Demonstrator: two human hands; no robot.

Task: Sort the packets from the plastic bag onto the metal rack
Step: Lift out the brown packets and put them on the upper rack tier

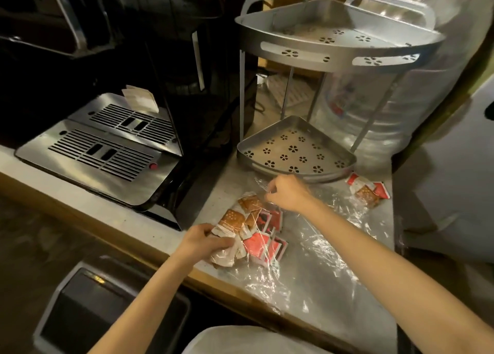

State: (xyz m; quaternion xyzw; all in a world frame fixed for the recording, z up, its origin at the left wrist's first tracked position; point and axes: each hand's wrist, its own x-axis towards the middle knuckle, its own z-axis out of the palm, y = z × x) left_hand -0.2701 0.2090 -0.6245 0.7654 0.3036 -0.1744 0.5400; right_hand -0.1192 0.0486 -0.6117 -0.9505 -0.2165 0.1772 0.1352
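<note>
Both hands on the plastic bag (pixel 307 246): left hand (pixel 203 242) clutching packets (pixel 248 228), right hand (pixel 287 193) pinching film.

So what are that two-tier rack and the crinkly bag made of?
The two-tier rack looks like matte grey metal, with punched flower holes. The bag looks like thin clear plastic film: it glints, wrinkles, and shows the counter through it.

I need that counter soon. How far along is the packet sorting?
Barely begun. Done: nothing; both tiers of the metal rack hold no packets. In hand: the left hand grips the packets in the plastic bag; the right hand pinches the plastic. Left: that pile, plus a few packets lying right of the rack.
</note>
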